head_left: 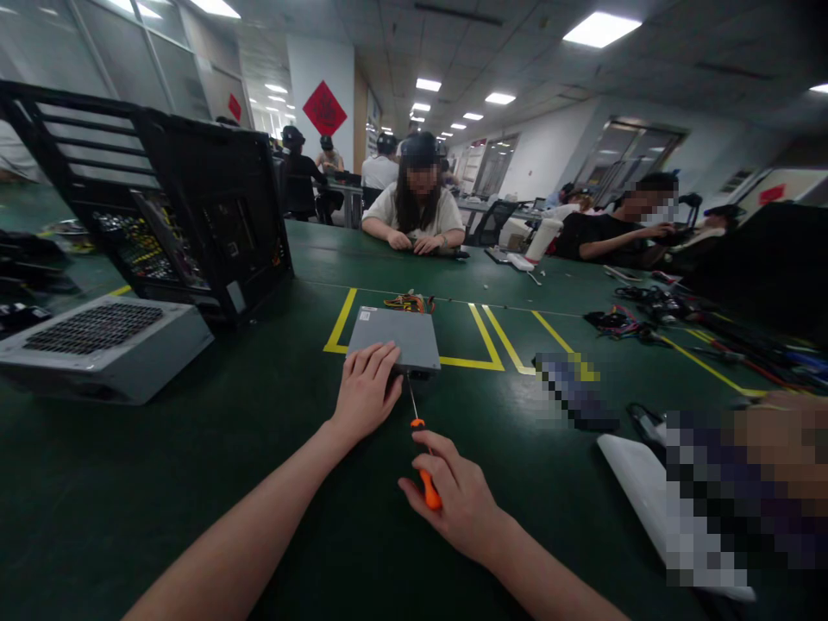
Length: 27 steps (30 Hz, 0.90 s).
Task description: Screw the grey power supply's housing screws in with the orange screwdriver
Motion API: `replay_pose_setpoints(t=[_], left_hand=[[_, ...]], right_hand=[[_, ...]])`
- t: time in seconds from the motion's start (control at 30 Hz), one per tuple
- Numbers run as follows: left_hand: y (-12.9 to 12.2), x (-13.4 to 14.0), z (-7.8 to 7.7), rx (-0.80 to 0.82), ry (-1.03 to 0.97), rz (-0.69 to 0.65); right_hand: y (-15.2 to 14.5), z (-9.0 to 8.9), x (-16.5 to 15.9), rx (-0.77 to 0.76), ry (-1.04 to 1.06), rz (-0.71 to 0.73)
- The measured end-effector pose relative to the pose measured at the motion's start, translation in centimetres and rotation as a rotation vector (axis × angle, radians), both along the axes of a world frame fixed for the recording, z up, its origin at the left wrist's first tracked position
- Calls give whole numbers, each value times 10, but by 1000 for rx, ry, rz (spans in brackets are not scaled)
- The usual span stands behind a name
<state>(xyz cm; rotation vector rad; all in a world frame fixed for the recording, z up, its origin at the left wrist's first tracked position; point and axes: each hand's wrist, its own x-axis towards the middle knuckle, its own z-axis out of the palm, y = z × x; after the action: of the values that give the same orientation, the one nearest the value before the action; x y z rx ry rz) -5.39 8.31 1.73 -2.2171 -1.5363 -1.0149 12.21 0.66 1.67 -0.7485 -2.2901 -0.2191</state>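
A grey metal computer power supply (404,332) lies flat on the green table, with a bundle of coloured cables (410,302) at its far side. My left hand (367,388) grips its near left corner, fingers over the top and the thumb by the front edge. An orange and black screwdriver (428,487) is in my right hand (453,483), its fingers curled around the handle. The shaft points away from me, and its tip meets the near face of the unit; the exact contact point is too small to make out.
A second power supply (103,345) and an open black computer case (194,207) stand at left. Yellow tape (475,363) marks the table. To the right lie a white object (653,492), a blurred-out item and tangled cables (614,319). Across sits a person (417,203).
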Motion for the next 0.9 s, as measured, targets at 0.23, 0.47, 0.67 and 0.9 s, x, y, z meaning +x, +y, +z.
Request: replay_pose_setpoints(t=[0.23,0.47,0.67,0.9], left_hand=[[-1,0,-1,4,-22,-8],[-1,0,0,1,-22,-4],[-1,1,0,9,-28,4],[0,2,0,0,-37,17]], right_hand=[[0,4,0,40,-70,-20],[1,2,2,56,-84,2],[1,2,1,-22,-34,-5],[1,5,1,42,-84,4]])
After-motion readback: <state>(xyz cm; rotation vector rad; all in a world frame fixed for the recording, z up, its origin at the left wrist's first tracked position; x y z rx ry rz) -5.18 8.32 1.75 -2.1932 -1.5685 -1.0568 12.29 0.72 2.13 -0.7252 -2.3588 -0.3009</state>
